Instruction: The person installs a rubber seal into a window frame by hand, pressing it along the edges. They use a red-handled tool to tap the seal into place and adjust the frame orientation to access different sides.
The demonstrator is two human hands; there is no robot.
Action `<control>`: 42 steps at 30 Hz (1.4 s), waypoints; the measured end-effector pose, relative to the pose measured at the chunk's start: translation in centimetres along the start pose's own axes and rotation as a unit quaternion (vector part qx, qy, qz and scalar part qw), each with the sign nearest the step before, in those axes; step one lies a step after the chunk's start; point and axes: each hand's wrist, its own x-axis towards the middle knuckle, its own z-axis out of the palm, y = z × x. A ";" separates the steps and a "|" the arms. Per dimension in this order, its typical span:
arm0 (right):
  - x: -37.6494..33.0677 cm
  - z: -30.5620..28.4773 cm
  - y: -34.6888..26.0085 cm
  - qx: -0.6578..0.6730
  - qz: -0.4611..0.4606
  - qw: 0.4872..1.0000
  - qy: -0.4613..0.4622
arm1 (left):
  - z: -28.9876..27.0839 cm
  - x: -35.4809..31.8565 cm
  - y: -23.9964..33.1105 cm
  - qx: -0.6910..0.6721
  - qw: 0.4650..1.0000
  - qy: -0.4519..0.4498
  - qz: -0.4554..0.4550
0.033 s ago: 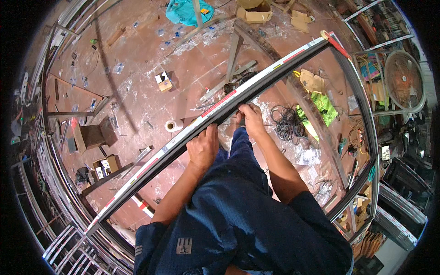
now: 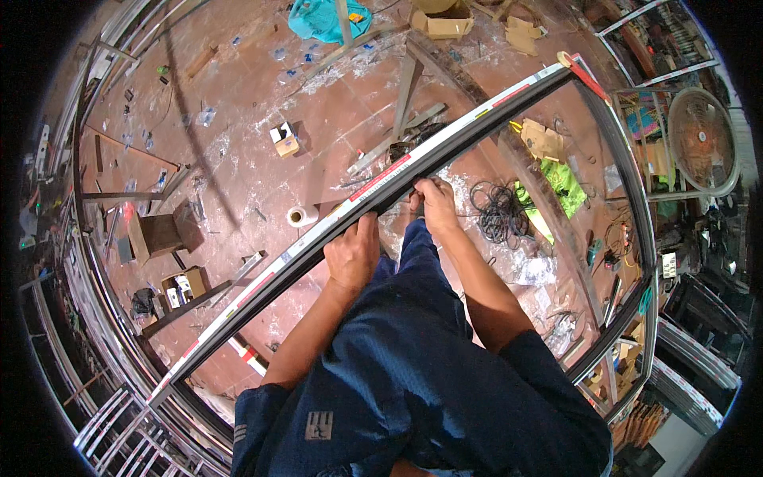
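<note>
A large rectangular window or door frame (image 2: 318,236), black on its inner side and covered in white and red film along its outer face, slants across the view in front of my body. My left hand (image 2: 352,258) is closed, its fingers bent against the black inner edge of the near-middle bar. Further right along that same bar, my right hand (image 2: 435,208) pinches the black edge between thumb and fingers. Some fingertips of both hands are hidden behind or under the bar. A roll of tape (image 2: 565,60) rests at the frame's far right corner.
Below lies a reddish floor with a white roll (image 2: 297,216), a small box (image 2: 284,140), tangled black cord (image 2: 501,213) and a bright green sheet (image 2: 552,195). Cardboard boxes (image 2: 155,237) stand left. A round fan (image 2: 701,137) is at right; metal bars (image 2: 119,429) crowd the lower left.
</note>
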 end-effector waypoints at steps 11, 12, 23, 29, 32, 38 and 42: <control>0.2 0.7 0.3 0.038 0.021 0.998 -0.042 | 0.5 0.5 -0.4 0.003 1.000 0.003 0.008; 0.0 0.8 0.3 0.033 0.019 0.999 -0.038 | 0.6 0.4 -0.4 -0.001 1.000 0.002 0.000; -0.6 1.9 1.3 0.017 0.011 0.999 -0.048 | 1.5 0.2 -0.8 0.012 0.999 0.038 0.013; -0.5 1.3 2.6 -0.088 -0.031 0.990 -0.102 | 0.7 0.8 -0.4 0.038 0.998 0.040 0.030; -1.1 1.9 2.0 0.001 0.037 0.995 -0.095 | 1.1 0.4 -0.6 0.032 0.999 0.022 0.019; -1.6 2.5 0.8 -0.080 -0.015 0.987 -0.139 | 1.2 0.5 -0.5 0.029 0.998 0.046 0.017; -2.0 3.9 1.7 0.008 0.005 0.998 -0.066 | -0.1 0.3 0.0 -0.026 0.999 -0.013 -0.043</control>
